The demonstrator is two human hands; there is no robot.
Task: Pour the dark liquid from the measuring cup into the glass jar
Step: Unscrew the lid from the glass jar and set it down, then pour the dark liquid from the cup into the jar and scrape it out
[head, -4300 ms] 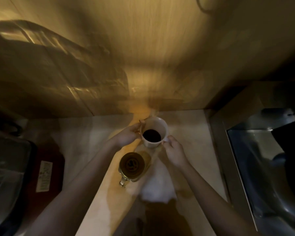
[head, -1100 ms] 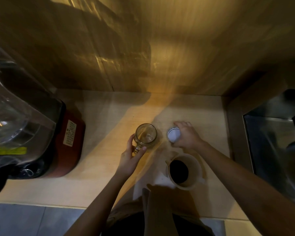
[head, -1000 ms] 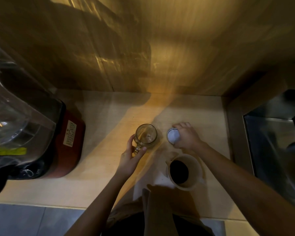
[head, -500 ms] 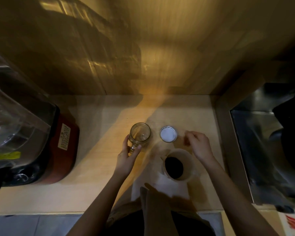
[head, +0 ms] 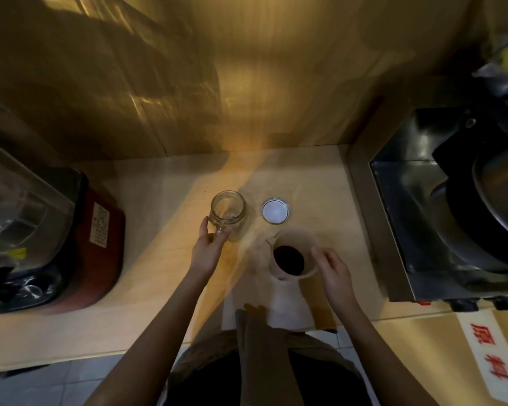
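Note:
A clear glass jar [head: 228, 210] stands upright and open on the pale counter [head: 165, 253]. My left hand [head: 207, 250] grips its near side with thumb and fingers. The jar's lid [head: 274, 211] lies flat to its right, white side up. Closer to me stands a pale measuring cup [head: 294, 256] holding dark liquid, its spout pointing toward the jar. My right hand [head: 333, 271] is at the cup's right rim, fingers curled around it; whether it grips the cup firmly I cannot tell.
A blender with a red base [head: 97, 247] and clear pitcher fills the counter's left end. A steel sink or appliance [head: 440, 218] with a dark pan sits at the right. A wood-panel wall rises behind. A white cloth [head: 288, 312] hangs at the counter's front edge.
My right hand set the lid down beside the jar, let go, and moved back to the measuring cup's right rim. My left hand stayed on the jar.

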